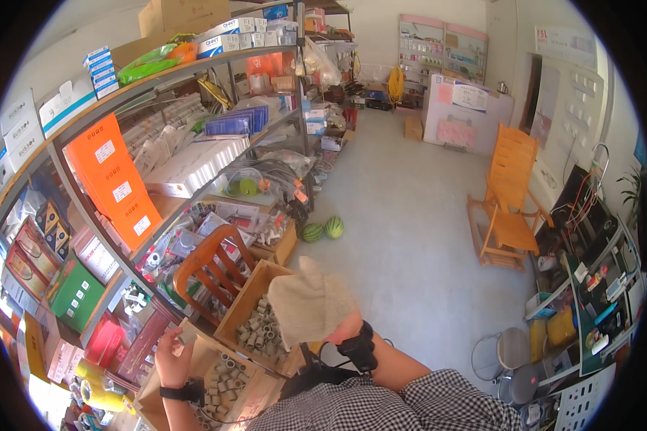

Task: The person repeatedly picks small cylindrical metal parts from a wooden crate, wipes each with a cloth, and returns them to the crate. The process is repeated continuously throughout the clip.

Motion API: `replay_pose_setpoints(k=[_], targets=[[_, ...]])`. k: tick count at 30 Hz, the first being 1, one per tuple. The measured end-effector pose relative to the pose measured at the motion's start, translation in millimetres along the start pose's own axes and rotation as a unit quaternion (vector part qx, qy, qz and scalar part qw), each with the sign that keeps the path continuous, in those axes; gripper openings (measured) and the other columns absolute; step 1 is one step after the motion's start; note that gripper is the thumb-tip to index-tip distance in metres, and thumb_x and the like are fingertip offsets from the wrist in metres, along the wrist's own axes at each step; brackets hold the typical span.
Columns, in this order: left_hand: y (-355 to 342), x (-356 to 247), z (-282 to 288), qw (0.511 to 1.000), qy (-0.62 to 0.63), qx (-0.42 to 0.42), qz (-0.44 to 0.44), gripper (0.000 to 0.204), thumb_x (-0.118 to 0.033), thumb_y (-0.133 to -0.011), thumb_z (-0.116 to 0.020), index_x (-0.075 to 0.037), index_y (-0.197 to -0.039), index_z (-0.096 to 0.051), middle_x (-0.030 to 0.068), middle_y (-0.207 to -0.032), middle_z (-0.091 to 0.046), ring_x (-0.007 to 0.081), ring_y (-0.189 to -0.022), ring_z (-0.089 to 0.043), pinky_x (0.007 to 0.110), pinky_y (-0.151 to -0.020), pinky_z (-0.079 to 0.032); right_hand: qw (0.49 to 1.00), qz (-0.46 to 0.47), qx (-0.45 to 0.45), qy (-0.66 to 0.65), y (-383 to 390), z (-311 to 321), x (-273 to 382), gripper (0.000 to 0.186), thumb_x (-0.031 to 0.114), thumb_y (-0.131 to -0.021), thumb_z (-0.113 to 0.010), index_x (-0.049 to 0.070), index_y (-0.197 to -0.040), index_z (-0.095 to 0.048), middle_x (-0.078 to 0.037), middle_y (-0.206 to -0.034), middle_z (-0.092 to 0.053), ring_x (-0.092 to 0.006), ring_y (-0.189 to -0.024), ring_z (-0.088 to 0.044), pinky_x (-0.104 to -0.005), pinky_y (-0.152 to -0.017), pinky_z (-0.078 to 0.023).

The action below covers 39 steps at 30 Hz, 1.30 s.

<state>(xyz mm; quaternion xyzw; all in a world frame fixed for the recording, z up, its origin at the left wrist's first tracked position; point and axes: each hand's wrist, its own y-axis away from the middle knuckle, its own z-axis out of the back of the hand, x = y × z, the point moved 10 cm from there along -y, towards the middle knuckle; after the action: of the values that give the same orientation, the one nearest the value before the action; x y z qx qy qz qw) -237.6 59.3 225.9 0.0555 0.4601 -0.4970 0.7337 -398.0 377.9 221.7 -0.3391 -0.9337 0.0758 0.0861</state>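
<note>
- While a beige cloth [303, 310] is being borne at the right hand [346, 327], most of that hand is being hidden; whether its fingers are being clenched on the fabric or spread beneath it cannot be told.
- The cloth is being held over the right side of the far wooden box [268, 274], and part of the box is being covered from view; its raised shape suggests that it is being propped from within or behind.
- Nothing is seen being gripped by the left hand [172, 363]: its fingers are being held up, loosely bent and released, by the left wall of the near wooden box [151, 397]; contact cannot be judged.
- Grey pipe fittings [259, 335] are being contained loose in both boxes, presumably because such short, round pieces would otherwise roll away.
- The boxes are being kept next to each other near the lap, probably for easy reach.
- A dark wristband [182, 391] is being worn on the left wrist, seemingly strapped there so that the fingers are being left free.
</note>
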Motion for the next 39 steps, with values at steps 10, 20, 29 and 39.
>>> replay_pose_setpoints(k=[10,20,29,39], targets=[[18.3,-229.7,-53.3,0.977,0.015,0.024,-0.214,0.039,0.002,-0.068,-0.078,-0.005,-0.105,-0.068,0.0126,-0.103,-0.067,0.0265,-0.087,-0.066,0.034,-0.074,-0.055,0.900,0.010,0.072,0.430,-10.6,-39.5,-63.0,0.055,0.035,-0.106,-0.050,0.004,-0.149,-0.035,-0.009,-0.142,-0.049,-0.0197,-0.130,-0.048,-0.0347,-0.109,-0.039],[43.9,-235.6,-73.1,0.973,0.001,0.018,-0.230,0.047,0.001,-0.063,-0.078,-0.006,-0.107,-0.062,0.0118,-0.092,-0.067,0.0283,-0.079,-0.066,0.036,-0.071,-0.054,0.819,0.051,0.040,0.570,-9.6,-19.2,-48.2,0.046,0.036,-0.104,-0.055,0.003,-0.135,-0.049,-0.005,-0.121,-0.060,-0.0119,-0.110,-0.057,-0.0288,-0.095,-0.047],[56.1,-257.1,-76.3,0.946,-0.037,0.039,-0.320,0.049,0.004,-0.065,-0.076,-0.006,-0.112,-0.063,0.0127,-0.098,-0.068,0.0325,-0.089,-0.066,0.039,-0.076,-0.054,0.932,-0.108,-0.017,0.347,-2.2,-11.0,-55.9,0.050,0.045,-0.104,-0.052,0.004,-0.133,-0.051,-0.003,-0.118,-0.062,-0.0113,-0.106,-0.059,-0.0249,-0.089,-0.050],[53.3,-241.6,-82.8,0.966,-0.017,0.041,-0.256,0.054,0.007,-0.066,-0.066,-0.004,-0.119,-0.060,0.0130,-0.108,-0.067,0.0305,-0.094,-0.065,0.038,-0.084,-0.054,0.836,0.021,0.021,0.548,1.8,-21.4,-40.3,0.043,0.036,-0.107,-0.048,0.005,-0.135,-0.050,-0.001,-0.119,-0.061,-0.0089,-0.110,-0.055,-0.0263,-0.095,-0.046]])
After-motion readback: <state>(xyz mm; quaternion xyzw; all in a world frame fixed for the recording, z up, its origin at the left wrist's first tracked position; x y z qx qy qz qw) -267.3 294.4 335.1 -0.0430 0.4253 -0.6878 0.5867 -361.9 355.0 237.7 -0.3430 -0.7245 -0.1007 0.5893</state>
